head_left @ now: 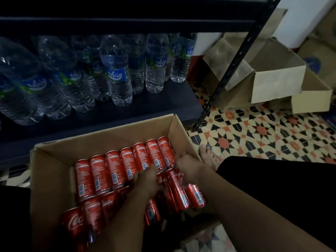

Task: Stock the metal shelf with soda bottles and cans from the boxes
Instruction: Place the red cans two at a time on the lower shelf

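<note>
Reaching into the cardboard box [54,160] below the metal shelf [127,110], left hand [148,180] and right hand [187,166] curl around red cans [116,170]; lift each squarely.

My left hand [148,180] and right hand [188,167] are covering several slim red soda cans [116,170] in the open brown cardboard box [52,171], so I am not seeing which can each is gripping. The bottom edge is cutting off the box's near side. The left edge is clipping the clear plastic water bottles [116,70], and shadow is swallowing the dark metal shelf [101,113] above them
</note>
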`<control>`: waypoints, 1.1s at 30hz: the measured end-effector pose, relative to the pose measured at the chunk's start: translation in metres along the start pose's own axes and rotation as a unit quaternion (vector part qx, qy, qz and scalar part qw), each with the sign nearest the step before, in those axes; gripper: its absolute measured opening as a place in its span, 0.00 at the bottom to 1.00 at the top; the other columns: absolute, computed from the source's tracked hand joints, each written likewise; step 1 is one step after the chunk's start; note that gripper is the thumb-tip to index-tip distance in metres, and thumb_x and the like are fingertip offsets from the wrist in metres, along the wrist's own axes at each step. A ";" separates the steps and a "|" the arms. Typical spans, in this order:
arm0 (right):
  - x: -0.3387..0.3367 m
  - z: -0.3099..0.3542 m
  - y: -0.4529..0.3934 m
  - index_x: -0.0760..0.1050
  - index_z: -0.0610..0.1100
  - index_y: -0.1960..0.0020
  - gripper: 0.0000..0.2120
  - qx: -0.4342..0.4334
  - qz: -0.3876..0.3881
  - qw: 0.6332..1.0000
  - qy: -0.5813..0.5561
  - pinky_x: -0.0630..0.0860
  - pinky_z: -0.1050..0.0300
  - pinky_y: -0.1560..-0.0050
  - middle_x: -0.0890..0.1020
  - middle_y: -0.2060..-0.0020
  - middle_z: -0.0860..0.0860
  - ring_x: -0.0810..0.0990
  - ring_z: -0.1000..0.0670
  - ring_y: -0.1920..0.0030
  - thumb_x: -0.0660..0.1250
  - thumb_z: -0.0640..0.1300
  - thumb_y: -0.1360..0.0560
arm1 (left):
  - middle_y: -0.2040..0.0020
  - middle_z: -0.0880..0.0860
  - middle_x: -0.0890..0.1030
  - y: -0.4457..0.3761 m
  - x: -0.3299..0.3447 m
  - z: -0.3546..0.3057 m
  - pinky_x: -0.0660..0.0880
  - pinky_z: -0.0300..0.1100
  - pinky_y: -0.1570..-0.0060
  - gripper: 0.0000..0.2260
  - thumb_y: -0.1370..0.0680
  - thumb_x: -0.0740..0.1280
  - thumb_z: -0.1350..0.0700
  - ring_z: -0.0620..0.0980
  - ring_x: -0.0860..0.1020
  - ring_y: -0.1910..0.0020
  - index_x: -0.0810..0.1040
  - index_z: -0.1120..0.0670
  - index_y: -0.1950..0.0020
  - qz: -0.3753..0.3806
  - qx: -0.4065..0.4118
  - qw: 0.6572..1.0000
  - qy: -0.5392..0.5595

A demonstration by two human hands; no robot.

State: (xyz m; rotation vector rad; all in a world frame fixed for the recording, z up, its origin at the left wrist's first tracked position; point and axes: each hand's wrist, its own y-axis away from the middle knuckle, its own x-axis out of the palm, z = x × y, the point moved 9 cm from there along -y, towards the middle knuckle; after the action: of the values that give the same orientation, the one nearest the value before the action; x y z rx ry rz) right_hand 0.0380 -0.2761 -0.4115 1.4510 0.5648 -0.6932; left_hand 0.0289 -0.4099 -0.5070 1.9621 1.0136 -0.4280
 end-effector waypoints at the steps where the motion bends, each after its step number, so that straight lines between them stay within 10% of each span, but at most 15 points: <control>1: -0.001 0.001 0.002 0.62 0.42 0.25 0.44 0.004 -0.008 1.000 -0.015 0.69 0.44 0.28 0.67 0.28 0.42 0.72 0.41 0.31 0.81 0.40 0.35 | 0.41 0.48 0.78 -0.001 0.000 0.000 0.66 0.55 0.32 0.22 0.31 0.79 0.48 0.56 0.71 0.34 0.67 0.40 0.49 0.003 0.000 1.000 0.004; 7: -0.003 0.001 0.013 0.60 0.49 0.27 0.32 0.009 -0.072 0.986 -0.147 0.71 0.41 0.30 0.63 0.31 0.42 0.75 0.36 0.35 0.73 0.40 0.26 | 0.44 0.47 0.83 -0.005 -0.002 -0.005 0.45 0.56 0.25 0.21 0.33 0.75 0.43 0.61 0.68 0.27 0.65 0.36 0.50 0.024 0.043 0.998 0.049; 12: -0.011 -0.009 0.023 0.60 0.59 0.43 0.29 0.024 -0.147 0.959 -0.240 0.74 0.42 0.34 0.74 0.40 0.50 0.78 0.45 0.39 0.74 0.38 0.29 | 0.42 0.45 0.81 0.015 -0.034 -0.027 0.78 0.57 0.38 0.27 0.30 0.80 0.62 0.47 0.81 0.43 0.72 0.35 0.46 0.004 0.089 0.966 0.242; 16: -0.030 -0.018 0.042 0.60 0.56 0.27 0.38 0.041 -0.201 0.927 -0.315 0.64 0.51 0.27 0.72 0.31 0.53 0.70 0.48 0.28 0.76 0.38 0.28 | 0.36 0.44 0.79 0.026 -0.066 -0.034 0.80 0.50 0.39 0.35 0.31 0.79 0.67 0.45 0.80 0.39 0.73 0.40 0.32 -0.038 0.095 0.929 0.356; 20: -0.062 -0.023 0.056 0.67 0.53 0.26 0.39 0.025 -0.254 0.882 -0.395 0.66 0.73 0.47 0.77 0.36 0.55 0.73 0.59 0.38 0.80 0.40 0.32 | 0.37 0.49 0.82 0.031 -0.114 -0.049 0.78 0.43 0.37 0.37 0.33 0.80 0.70 0.45 0.81 0.38 0.74 0.51 0.29 -0.095 0.120 0.908 0.389; 24: -0.114 -0.021 0.072 0.75 0.53 0.36 0.35 -0.002 -0.334 0.832 -0.443 0.79 0.55 0.41 0.82 0.46 0.57 0.81 0.57 0.45 0.85 0.43 0.39 | 0.40 0.50 0.84 0.052 -0.177 -0.082 0.78 0.34 0.41 0.31 0.32 0.80 0.69 0.41 0.82 0.42 0.77 0.56 0.32 -0.141 0.171 0.894 0.390; 33: -0.254 0.006 0.147 0.74 0.55 0.34 0.38 -0.126 -0.519 0.730 -0.427 0.79 0.52 0.38 0.80 0.41 0.58 0.78 0.57 0.41 0.85 0.52 0.40 | 0.38 0.47 0.84 0.130 -0.319 -0.167 0.77 0.40 0.37 0.33 0.34 0.80 0.54 0.44 0.81 0.37 0.77 0.53 0.29 -0.243 0.317 0.847 0.351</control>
State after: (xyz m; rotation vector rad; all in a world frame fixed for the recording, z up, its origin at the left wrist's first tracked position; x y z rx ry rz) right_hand -0.0311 -0.2621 -0.1262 0.3007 0.6547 -1.9449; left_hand -0.0769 -0.4686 -0.1442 2.5126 2.0775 -0.3389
